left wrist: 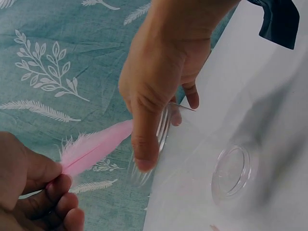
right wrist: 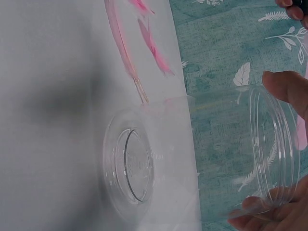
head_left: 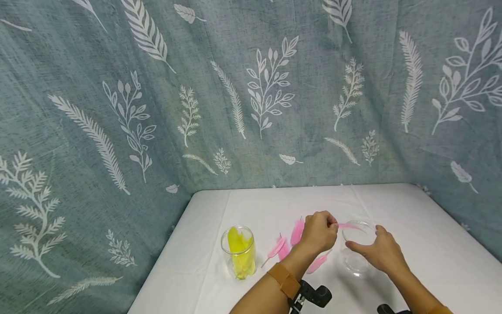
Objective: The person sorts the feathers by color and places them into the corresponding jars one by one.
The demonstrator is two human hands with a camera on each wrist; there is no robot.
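Between thumb and fingertips, my left hand (head_left: pixel 319 231) pinches one end of a pink feather (left wrist: pixel 96 148). Its other end reaches over the mouth of a clear jar (right wrist: pixel 221 159). Thumb and fingers of my right hand (head_left: pixel 380 252) curl round the jar's threaded rim and hold it upright at the table. No feather shows inside this jar. More pink feathers (head_left: pixel 297 231) lie on the table beside and beneath my left forearm, which partly hides them.
A second clear jar (head_left: pixel 253 255) with yellow feathers (head_left: pixel 240 248) in it stands to the left on the white table (head_left: pixel 211 218). A teal curtain with a white leaf print (head_left: pixel 243 87) hangs behind and at both sides.
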